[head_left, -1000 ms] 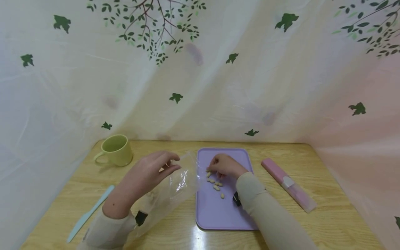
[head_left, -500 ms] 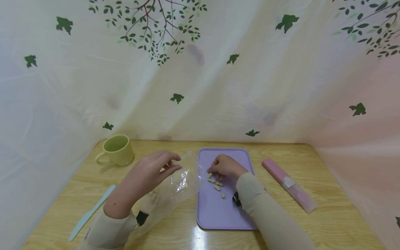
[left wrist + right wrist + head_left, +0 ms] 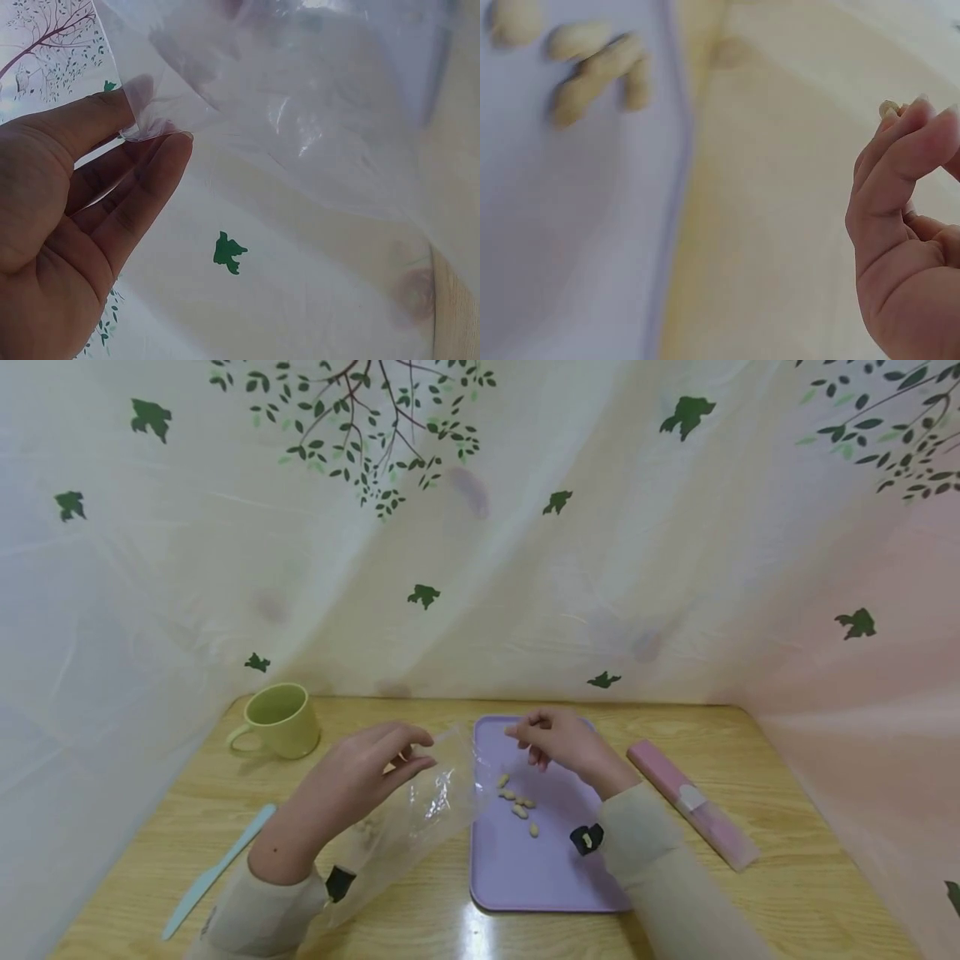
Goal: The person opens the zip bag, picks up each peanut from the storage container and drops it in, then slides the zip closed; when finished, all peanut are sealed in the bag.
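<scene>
One peanut (image 3: 889, 109) pinched in the fingertips of the right hand (image 3: 566, 745); one clear plastic bag (image 3: 442, 797), edge pinched by the left hand (image 3: 367, 768).
Held peanut: above the purple tray (image 3: 510, 877), just below and right of frame centre. Left fingers: curved, tips close; width of bag mouth cannot be told. Handling, as judged: light pinch, film kept spread, lest it fold in the way. Loose peanuts (image 3: 520, 811): on tray, lower centre. Apart: green mug (image 3: 288, 727), left; pale blue knife (image 3: 215, 877), lower left; pink case (image 3: 693, 803), lower right.
</scene>
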A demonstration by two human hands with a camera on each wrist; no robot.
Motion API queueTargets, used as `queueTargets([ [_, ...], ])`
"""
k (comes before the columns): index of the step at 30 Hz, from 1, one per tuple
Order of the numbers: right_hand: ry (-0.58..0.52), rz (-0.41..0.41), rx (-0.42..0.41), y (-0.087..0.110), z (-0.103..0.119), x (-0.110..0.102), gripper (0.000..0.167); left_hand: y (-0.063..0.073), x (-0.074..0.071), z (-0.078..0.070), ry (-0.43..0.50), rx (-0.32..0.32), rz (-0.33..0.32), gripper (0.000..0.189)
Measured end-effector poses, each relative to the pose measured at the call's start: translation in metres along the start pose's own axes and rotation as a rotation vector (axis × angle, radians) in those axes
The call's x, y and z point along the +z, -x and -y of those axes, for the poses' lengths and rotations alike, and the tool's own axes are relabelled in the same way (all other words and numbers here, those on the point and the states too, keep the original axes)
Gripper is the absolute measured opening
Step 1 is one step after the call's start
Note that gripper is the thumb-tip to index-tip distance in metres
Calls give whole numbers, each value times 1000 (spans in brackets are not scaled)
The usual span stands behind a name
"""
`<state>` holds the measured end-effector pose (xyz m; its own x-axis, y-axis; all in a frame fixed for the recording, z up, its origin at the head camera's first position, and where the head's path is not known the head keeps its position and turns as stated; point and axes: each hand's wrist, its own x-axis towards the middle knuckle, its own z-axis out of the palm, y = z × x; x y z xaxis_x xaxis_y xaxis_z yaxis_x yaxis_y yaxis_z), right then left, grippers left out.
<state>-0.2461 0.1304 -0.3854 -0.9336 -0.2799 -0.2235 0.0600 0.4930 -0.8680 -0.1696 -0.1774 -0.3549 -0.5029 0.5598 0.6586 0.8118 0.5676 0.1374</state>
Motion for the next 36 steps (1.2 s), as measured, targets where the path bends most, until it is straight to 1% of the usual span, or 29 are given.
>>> queueTargets([
  [3,-38,0,-47,14,12,-1,36,1,0,0,1,-11,9,32],
  [6,-56,18,-91,27,22,2,32,1,-1,-1,-1,-22,19,31],
  [10,-38,50,-150,41,32,10,26,1,0,-2,-7,-24,26,30],
  [14,1,90,-199,51,37,19,21,1,1,-1,-11,-11,22,31],
  [16,11,112,-208,54,38,22,20,1,1,-1,-14,-4,16,32],
  [19,10,137,-201,56,38,26,20,1,1,0,-20,3,8,33],
  [26,11,155,-189,58,35,28,19,1,0,-1,-20,6,11,32],
  [29,24,142,-198,58,35,26,20,1,0,-1,-17,9,8,32],
  [34,50,83,-213,60,35,20,27,0,0,-1,-15,12,-2,33],
  [36,46,62,-218,60,35,17,26,0,0,-1,-16,12,-5,23],
])
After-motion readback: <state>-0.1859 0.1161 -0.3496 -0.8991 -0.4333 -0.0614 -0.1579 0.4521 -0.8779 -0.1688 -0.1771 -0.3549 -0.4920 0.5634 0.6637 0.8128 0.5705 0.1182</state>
